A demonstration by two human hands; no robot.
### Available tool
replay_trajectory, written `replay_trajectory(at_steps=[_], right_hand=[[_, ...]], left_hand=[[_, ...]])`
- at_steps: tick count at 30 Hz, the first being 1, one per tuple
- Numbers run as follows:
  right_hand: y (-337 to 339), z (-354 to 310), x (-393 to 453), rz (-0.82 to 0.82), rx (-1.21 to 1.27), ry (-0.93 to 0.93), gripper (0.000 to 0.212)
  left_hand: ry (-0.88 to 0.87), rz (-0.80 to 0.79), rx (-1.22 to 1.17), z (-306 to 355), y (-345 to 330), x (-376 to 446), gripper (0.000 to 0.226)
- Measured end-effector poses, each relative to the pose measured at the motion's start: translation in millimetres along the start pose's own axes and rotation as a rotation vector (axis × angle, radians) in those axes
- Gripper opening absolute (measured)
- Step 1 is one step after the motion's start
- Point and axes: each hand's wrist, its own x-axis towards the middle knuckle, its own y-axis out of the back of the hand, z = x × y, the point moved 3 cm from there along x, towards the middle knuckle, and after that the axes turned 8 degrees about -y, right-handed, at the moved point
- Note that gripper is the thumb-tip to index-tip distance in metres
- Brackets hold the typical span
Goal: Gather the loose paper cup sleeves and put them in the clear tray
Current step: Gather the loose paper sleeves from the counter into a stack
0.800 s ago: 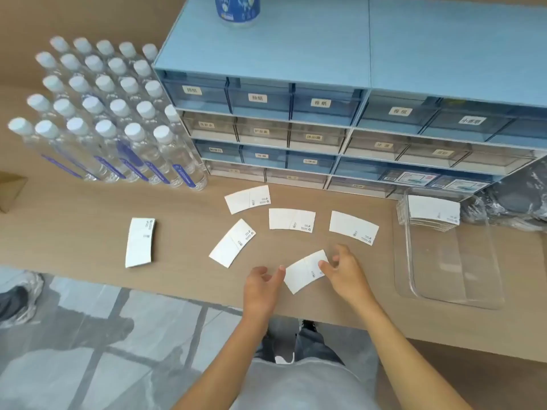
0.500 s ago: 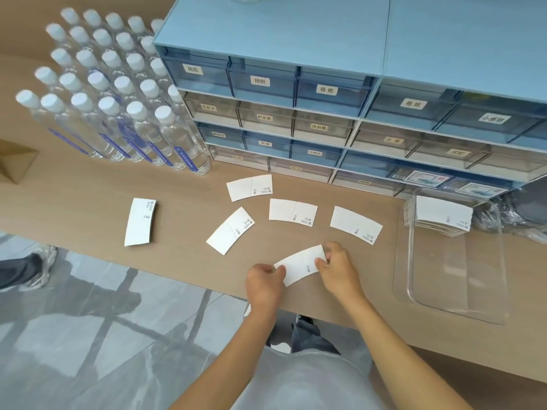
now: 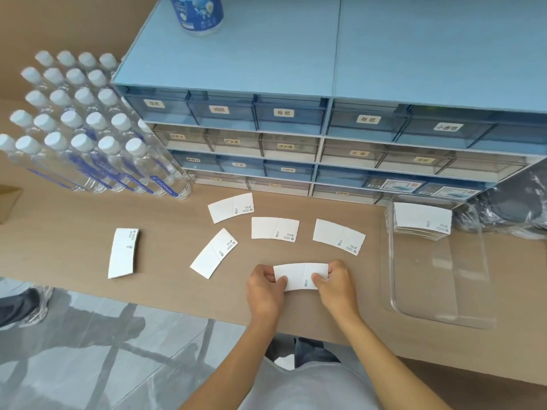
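Note:
I hold one white paper cup sleeve [image 3: 300,275] level between both hands, just above the table's front part. My left hand [image 3: 265,288] pinches its left end and my right hand [image 3: 337,284] pinches its right end. Several more flat white sleeves lie loose on the wooden table: one at the far left [image 3: 123,252], one tilted [image 3: 213,253], one further back [image 3: 231,207], one in the middle [image 3: 274,228] and one to the right [image 3: 339,236]. The clear tray [image 3: 438,291] stands at the right, with a stack of sleeves [image 3: 421,217] at its far end.
A blue drawer cabinet [image 3: 325,137] with labelled drawers lines the back of the table; a blue-and-white container [image 3: 196,13] stands on top. Several water bottles [image 3: 88,137] crowd the back left. Dark plastic-wrapped items [image 3: 509,214] lie behind the tray. A shoe [image 3: 20,306] shows on the floor.
Both hands closed on the nearest sleeve, lifted it off the table and turned it from slanted to level.

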Motion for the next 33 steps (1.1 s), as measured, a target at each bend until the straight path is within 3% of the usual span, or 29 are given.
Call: replay_trajectory(at_steps=[10,20,33], right_hand=[[39.8,11.0,31.0,0.197,0.111,-0.136,0.025],[43.6,-8.2,53.6,0.267,0.057,-0.202,0.036],[45.1,-8.9,56.8,0.194,0.104,-0.224,0.041]], left_hand=[[-0.198,-0.193,0.153,70.8,-56.1,23.3,0.013],[-0.228,-0.212,0.273,103.7,-78.5,53.3,0.019],[-0.223,-0.252,0.3,99.2,-77.1,56.1,0.029]])
